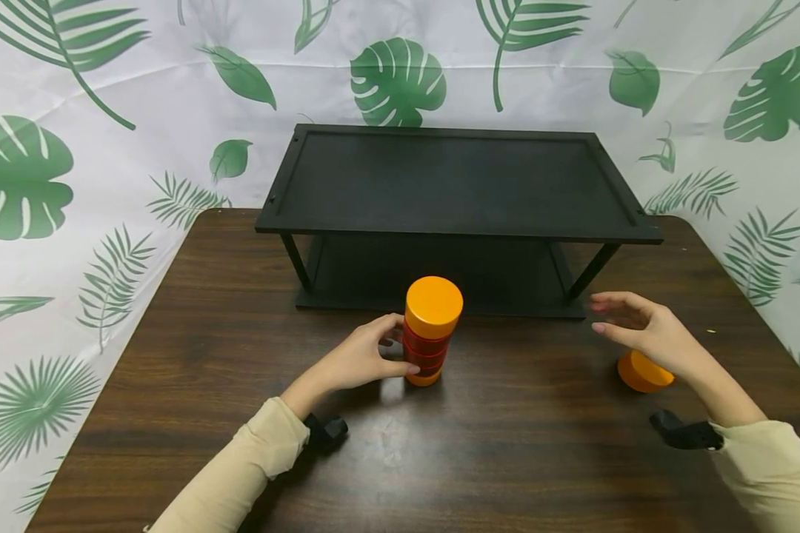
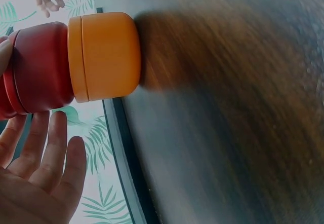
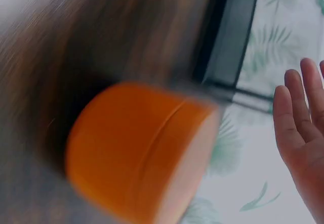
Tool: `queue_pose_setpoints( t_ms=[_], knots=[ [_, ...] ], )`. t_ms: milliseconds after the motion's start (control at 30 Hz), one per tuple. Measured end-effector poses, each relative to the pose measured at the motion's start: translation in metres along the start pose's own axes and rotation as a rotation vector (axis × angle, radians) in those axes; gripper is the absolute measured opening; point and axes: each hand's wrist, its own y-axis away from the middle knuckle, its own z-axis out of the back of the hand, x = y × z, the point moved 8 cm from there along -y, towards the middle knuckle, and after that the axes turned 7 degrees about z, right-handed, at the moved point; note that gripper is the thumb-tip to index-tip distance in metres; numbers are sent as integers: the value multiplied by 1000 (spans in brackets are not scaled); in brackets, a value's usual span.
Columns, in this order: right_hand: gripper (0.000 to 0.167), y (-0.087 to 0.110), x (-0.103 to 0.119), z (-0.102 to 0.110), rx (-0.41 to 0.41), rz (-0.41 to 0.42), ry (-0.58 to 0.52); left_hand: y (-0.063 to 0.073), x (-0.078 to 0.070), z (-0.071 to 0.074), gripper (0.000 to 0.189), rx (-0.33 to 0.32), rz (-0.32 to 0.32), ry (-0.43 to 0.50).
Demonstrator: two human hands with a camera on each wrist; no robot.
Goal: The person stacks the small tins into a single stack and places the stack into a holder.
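A tall stack of red and orange cups [image 1: 429, 348] stands upright on the table, orange at top and bottom with red between. My left hand [image 1: 367, 357] holds its red middle, thumb on the near side and fingers around the far side. In the left wrist view the orange bottom cup [image 2: 109, 57] rests on the wood and the fingers [image 2: 50, 158] lie along the red part. At the right, my right hand [image 1: 647, 333] hovers with loosely bent fingers and holds nothing. Below it, partly hidden, a single orange cup [image 1: 640, 372] sits on the table.
A black two-level shelf [image 1: 440, 181] stands at the back of the dark wooden table [image 1: 507, 459], just behind the stack. Behind it hangs a white cloth [image 1: 207, 111] with green leaf prints. Black bands with cameras [image 1: 683, 433] sit on both wrists.
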Motion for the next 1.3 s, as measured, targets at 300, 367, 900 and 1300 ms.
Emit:
queue_pose_setpoints(
  t_ms=[300, 367, 900, 1300],
  knots=[
    [51, 19, -39, 16, -12, -78, 54, -1, 3, 0, 58, 4, 5, 9],
    [52, 23, -46, 18, -4, -94, 64, -1, 3, 0, 58, 4, 7, 8],
    [43, 52, -87, 25, 78, -47, 40, -1, 5, -1, 58, 7, 20, 5],
    [59, 63, -95, 19, 135, 120, -79, -2, 3, 0, 58, 9, 9, 4]
  ],
)
